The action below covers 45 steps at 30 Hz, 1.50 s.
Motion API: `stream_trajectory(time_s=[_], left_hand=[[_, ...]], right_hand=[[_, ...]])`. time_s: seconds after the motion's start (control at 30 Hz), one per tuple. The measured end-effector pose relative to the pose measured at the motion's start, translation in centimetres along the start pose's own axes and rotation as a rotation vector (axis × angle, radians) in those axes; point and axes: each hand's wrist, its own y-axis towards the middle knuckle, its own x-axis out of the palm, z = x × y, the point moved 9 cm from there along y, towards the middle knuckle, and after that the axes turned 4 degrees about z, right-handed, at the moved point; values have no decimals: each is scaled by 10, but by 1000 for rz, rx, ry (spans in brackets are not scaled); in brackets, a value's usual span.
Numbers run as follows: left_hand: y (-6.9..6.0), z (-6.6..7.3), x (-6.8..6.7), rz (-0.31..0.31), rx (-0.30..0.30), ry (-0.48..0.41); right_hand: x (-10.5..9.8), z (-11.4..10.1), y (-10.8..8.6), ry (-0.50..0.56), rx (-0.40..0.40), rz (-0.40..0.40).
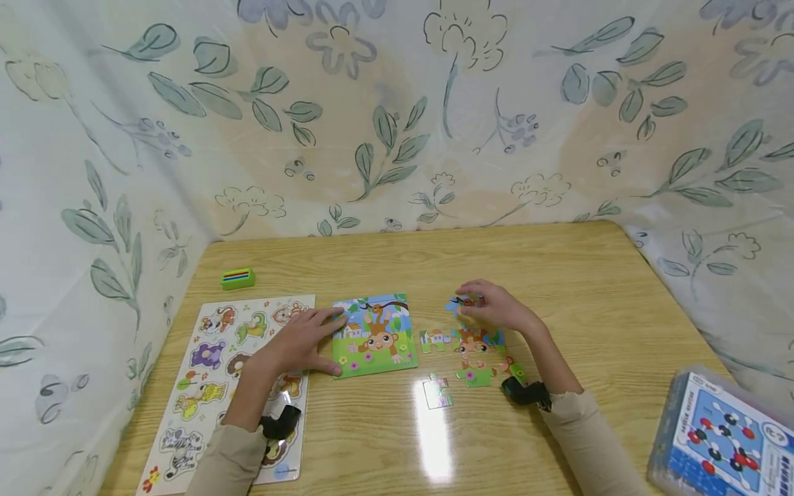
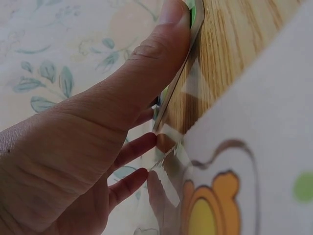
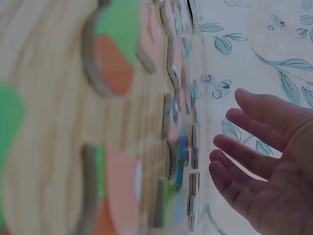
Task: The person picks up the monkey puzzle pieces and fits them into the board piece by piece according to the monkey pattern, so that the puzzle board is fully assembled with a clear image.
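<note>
My left hand (image 1: 299,343) lies at the left side of a square monkey picture board (image 1: 372,358), its fingers spread and thumb at the lower corner. In the left wrist view, the thumb (image 2: 156,51) touches the board's edge. My right hand (image 1: 499,308) hovers over a blue puzzle piece with a branch (image 1: 453,304), partly hidden by the fingers. In the right wrist view, the right hand's fingers (image 3: 244,147) are loosely bent and hold nothing. Just below are a house piece (image 1: 435,340), monkey face pieces (image 1: 473,350) and a green flower piece (image 1: 476,377). One glare-covered piece (image 1: 438,391) lies apart.
A large white animal board (image 1: 207,393) lies under the left forearm. Behind it sits a small green block with coloured stripes (image 1: 238,278). A clear box with a molecule label (image 1: 722,434) stands at the right front. Patterned cloth (image 1: 397,138) surrounds the wooden table (image 1: 577,275).
</note>
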Motion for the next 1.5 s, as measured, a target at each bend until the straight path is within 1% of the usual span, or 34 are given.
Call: stream_trajectory(time_s=[0.13, 0.27, 0.43, 0.63, 0.8, 1.1, 1.27, 1.4, 1.5], left_hand=[[0, -1, 0, 2, -7, -6], [1, -2, 1, 2, -9, 2], [1, -2, 2, -3, -4, 16], [2, -1, -1, 16, 5, 9], [3, -2, -2, 22, -2, 5], [2, -2, -2, 21, 0, -7], [1, 0, -2, 23, 0, -7], [0, 0, -2, 21, 2, -4], [-1, 0, -1, 13, 2, -9]], right_hand=[[2, 0, 1, -35, 2, -5], [7, 2, 0, -72, 3, -30], [11, 3, -1, -131, -32, -51], [8, 1, 1, -142, -51, -30], [6, -1, 2, -154, -55, -15], [5, 0, 3, -218, -57, 10], [5, 4, 3, -297, -50, 14], [4, 3, 2, -340, -50, 11], [0, 0, 0, -335, -38, 36]])
